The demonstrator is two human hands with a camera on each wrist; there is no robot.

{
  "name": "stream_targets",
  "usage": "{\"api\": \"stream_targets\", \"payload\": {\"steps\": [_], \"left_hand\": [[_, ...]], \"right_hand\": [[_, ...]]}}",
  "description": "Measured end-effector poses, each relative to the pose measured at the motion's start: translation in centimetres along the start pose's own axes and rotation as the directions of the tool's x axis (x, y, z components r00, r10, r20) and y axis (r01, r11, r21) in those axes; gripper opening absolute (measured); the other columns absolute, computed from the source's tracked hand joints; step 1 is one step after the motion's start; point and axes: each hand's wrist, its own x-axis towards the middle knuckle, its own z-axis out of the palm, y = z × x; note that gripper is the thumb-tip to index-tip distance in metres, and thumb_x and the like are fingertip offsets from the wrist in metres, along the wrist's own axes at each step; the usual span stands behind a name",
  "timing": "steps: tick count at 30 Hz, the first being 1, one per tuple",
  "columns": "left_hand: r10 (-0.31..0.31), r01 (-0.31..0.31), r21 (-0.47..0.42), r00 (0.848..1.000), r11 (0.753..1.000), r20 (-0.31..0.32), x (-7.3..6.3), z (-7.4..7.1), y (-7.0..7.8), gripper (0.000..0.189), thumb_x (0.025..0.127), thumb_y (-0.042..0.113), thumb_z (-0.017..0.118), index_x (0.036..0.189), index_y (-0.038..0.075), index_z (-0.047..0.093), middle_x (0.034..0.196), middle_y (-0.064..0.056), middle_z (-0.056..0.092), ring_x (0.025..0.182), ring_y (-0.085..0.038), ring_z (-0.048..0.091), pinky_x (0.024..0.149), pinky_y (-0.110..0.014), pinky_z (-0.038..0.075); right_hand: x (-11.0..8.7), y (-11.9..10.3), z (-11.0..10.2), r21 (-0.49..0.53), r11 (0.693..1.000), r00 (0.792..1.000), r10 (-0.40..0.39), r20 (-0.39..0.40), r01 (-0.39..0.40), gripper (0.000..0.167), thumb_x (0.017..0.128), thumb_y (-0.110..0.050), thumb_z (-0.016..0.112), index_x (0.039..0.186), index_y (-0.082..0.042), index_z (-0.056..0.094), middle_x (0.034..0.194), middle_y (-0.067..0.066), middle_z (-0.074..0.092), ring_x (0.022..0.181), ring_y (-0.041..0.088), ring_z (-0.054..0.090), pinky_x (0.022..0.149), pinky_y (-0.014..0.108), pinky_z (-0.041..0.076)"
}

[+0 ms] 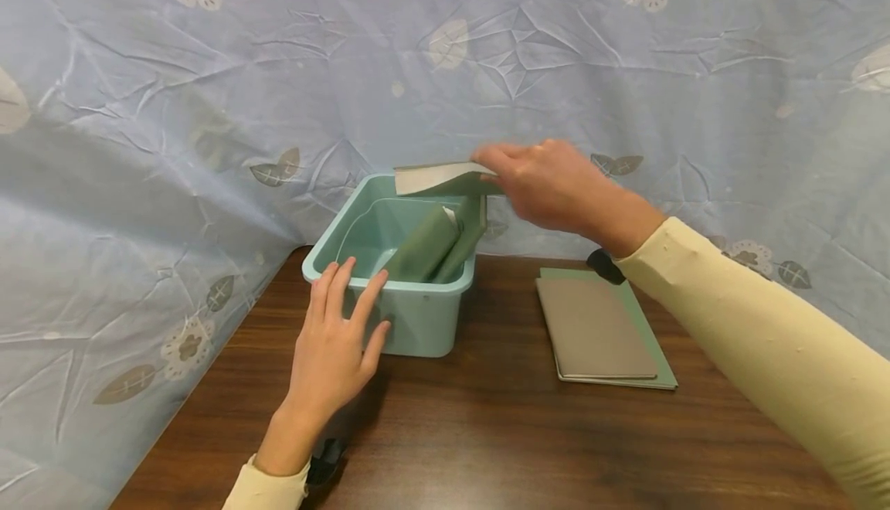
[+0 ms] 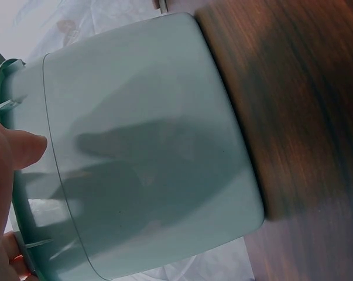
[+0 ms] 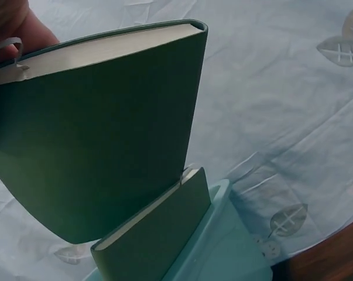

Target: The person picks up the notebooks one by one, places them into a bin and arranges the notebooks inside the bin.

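My right hand (image 1: 556,185) grips a green notebook (image 1: 448,179) by one end, above the back right of a light teal plastic bin (image 1: 420,321). The right wrist view shows the pale page edges and dark green cover of this notebook (image 3: 106,134), with a ribbon near the fingers. Inside the bin, green notebooks (image 1: 422,247) lean toward the right wall; one green notebook (image 3: 158,228) shows below the held one. My left hand (image 1: 330,351) rests at the bin's front rim with its fingers spread and fairly straight. Its thumb (image 2: 28,149) is outside the bin's wall.
Right of the bin, a grey-brown notebook (image 1: 598,328) lies on top of a larger green one (image 1: 657,355). The dark wooden table (image 1: 480,433) meets a wrinkled pale blue curtain (image 1: 389,69) with flower and leaf prints behind it.
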Motion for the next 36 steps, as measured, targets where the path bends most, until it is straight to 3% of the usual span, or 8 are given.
{"api": "stream_targets", "payload": {"steps": [6,9,13,26,29,32,34,36], "left_hand": [[-0.004,0.004,0.003,1.000,1.000,0.004,0.0,0.1,0.0,0.074,0.090,0.018,0.080,0.158,0.016,0.051,0.161,-0.031,0.042,0.150,-0.051,0.038,0.122,-0.068,0.036],[-0.004,0.004,-0.002,1.000,1.000,0.008,-0.1,0.0,-0.1,0.073,0.090,0.018,0.080,0.157,0.016,0.051,0.162,-0.031,0.042,0.150,-0.051,0.038,0.123,-0.067,0.036],[-0.005,0.005,-0.008,1.000,1.000,0.016,-0.2,-0.1,-0.2,0.072,0.091,0.018,0.079,0.158,0.016,0.051,0.162,-0.031,0.041,0.150,-0.051,0.037,0.123,-0.067,0.035],[0.000,0.000,-0.016,1.000,1.000,0.018,-0.1,0.0,-0.5,0.074,0.090,0.017,0.080,0.158,0.017,0.050,0.163,-0.030,0.041,0.152,-0.050,0.036,0.122,-0.068,0.035],[0.007,-0.007,-0.015,1.000,1.000,0.012,-0.1,0.0,-0.5,0.075,0.090,0.017,0.080,0.158,0.017,0.049,0.163,-0.030,0.040,0.152,-0.050,0.036,0.122,-0.068,0.035],[0.011,-0.010,-0.012,1.000,1.000,0.017,-0.1,0.0,-0.6,0.075,0.091,0.019,0.080,0.159,0.017,0.048,0.163,-0.030,0.040,0.151,-0.051,0.036,0.122,-0.068,0.035],[0.010,-0.010,-0.009,1.000,1.000,0.017,-0.2,-0.1,-0.6,0.074,0.091,0.019,0.079,0.159,0.017,0.049,0.163,-0.030,0.040,0.151,-0.052,0.037,0.122,-0.068,0.035],[0.012,-0.012,-0.008,1.000,1.000,0.012,-0.2,-0.1,-0.5,0.074,0.090,0.019,0.080,0.158,0.016,0.050,0.162,-0.031,0.040,0.149,-0.052,0.038,0.122,-0.067,0.036]], "right_hand": [[-0.4,-0.1,0.0,-0.009,1.000,0.994,0.017,0.105,-0.016,0.019,0.105,-0.011,0.062,0.122,-0.010,0.070,0.106,0.008,0.080,0.060,0.035,0.068,0.053,0.049,0.056],[-0.7,-0.2,0.1,-0.026,1.000,0.991,0.006,0.136,-0.002,0.024,0.101,-0.003,0.061,0.120,-0.014,0.071,0.110,0.004,0.081,0.066,0.034,0.071,0.050,0.048,0.054],[-1.0,-0.5,0.5,-0.027,1.000,0.986,-0.005,0.166,0.009,0.039,0.094,0.008,0.055,0.118,-0.017,0.071,0.113,-0.001,0.081,0.073,0.033,0.073,0.048,0.047,0.052],[-0.7,-1.0,1.0,-0.015,1.000,0.972,-0.014,0.233,0.018,0.041,0.091,0.010,0.060,0.116,-0.020,0.074,0.116,-0.004,0.081,0.096,0.029,0.078,0.058,0.049,0.059],[-0.4,-1.3,0.9,-0.020,1.000,0.941,0.025,0.337,-0.019,0.043,0.099,-0.006,0.067,0.135,-0.029,0.070,0.134,-0.004,0.076,0.119,0.031,0.074,0.068,0.053,0.063],[-0.2,-1.5,0.9,-0.010,0.995,0.876,0.091,0.474,-0.098,0.063,0.101,-0.037,0.072,0.159,-0.041,0.047,0.163,-0.002,0.054,0.148,0.034,0.055,0.090,0.059,0.062],[-0.2,-1.5,0.9,-0.002,0.989,0.833,0.127,0.538,-0.150,0.078,0.099,-0.051,0.072,0.166,-0.046,0.031,0.173,0.001,0.037,0.157,0.038,0.041,0.106,0.061,0.056],[-0.4,-1.3,1.0,0.012,0.983,0.810,0.144,0.568,-0.183,0.085,0.097,-0.056,0.072,0.168,-0.045,0.026,0.177,0.003,0.027,0.161,0.040,0.032,0.119,0.062,0.045]]}}
